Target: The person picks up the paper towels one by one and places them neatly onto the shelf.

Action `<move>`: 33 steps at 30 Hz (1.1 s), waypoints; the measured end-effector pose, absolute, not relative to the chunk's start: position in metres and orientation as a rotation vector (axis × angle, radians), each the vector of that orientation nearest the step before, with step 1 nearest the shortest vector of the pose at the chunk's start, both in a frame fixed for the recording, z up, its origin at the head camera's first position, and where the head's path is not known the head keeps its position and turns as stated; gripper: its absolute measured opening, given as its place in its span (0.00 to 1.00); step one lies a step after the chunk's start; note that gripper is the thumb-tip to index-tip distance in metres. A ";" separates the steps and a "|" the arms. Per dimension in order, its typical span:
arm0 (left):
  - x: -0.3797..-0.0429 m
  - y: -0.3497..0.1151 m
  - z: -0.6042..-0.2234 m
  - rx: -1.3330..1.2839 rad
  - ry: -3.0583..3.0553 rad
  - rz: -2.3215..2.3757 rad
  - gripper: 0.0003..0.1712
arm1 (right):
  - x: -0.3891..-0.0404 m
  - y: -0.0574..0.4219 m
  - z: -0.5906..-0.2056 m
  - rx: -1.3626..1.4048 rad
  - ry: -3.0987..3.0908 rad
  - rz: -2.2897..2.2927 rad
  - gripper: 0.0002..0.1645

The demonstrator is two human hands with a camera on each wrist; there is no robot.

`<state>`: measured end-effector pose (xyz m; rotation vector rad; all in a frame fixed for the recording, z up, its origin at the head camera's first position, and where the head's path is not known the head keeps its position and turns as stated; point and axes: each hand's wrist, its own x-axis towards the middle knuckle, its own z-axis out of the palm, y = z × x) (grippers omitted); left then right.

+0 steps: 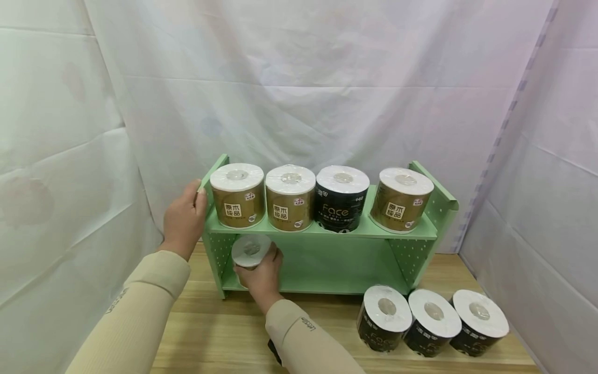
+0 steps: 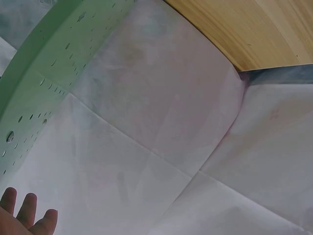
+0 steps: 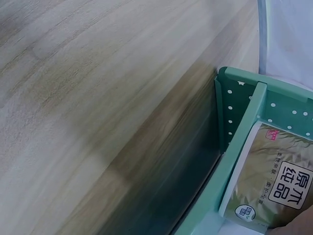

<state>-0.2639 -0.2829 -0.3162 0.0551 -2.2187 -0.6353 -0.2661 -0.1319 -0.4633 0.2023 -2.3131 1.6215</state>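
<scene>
On the lower level of a green two-tier shelf (image 1: 322, 265), at its left end, my right hand (image 1: 263, 272) grips a gold-wrapped toilet roll (image 1: 251, 250) with a white top. The label of that roll shows close up in the right wrist view, a bit of finger at its lower edge. My left hand (image 1: 185, 218) touches the front edge of the shelf's left side panel (image 1: 216, 259); in the left wrist view its fingers (image 2: 29, 208) extend near the perforated panel. Above stand gold toilet rolls (image 1: 238, 200), (image 1: 290, 202), (image 1: 402, 202) and a black one (image 1: 341, 202).
Three black-wrapped toilet rolls (image 1: 384, 317), (image 1: 432, 322), (image 1: 477, 322) stand on the wooden table (image 1: 215, 337), right of and in front of the shelf. White cloth (image 1: 303, 78) hangs behind and at both sides. The upper board overhangs the lower level.
</scene>
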 end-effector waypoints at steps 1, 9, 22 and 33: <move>-0.264 -0.283 -0.316 0.055 -2.218 -0.635 0.23 | -0.266 -0.133 -0.463 0.202 -2.310 1.615 0.62; -0.264 -0.283 -0.316 0.055 -2.215 -0.631 0.22 | -0.266 -0.139 -0.463 0.216 -2.318 1.630 0.59; -0.261 -0.282 -0.314 0.092 -2.253 -0.648 0.25 | -0.265 -0.142 -0.459 0.252 -2.358 1.709 0.60; -0.261 -0.281 -0.314 0.074 -2.237 -0.629 0.24 | -0.265 -0.149 -0.458 0.221 -2.388 1.684 0.62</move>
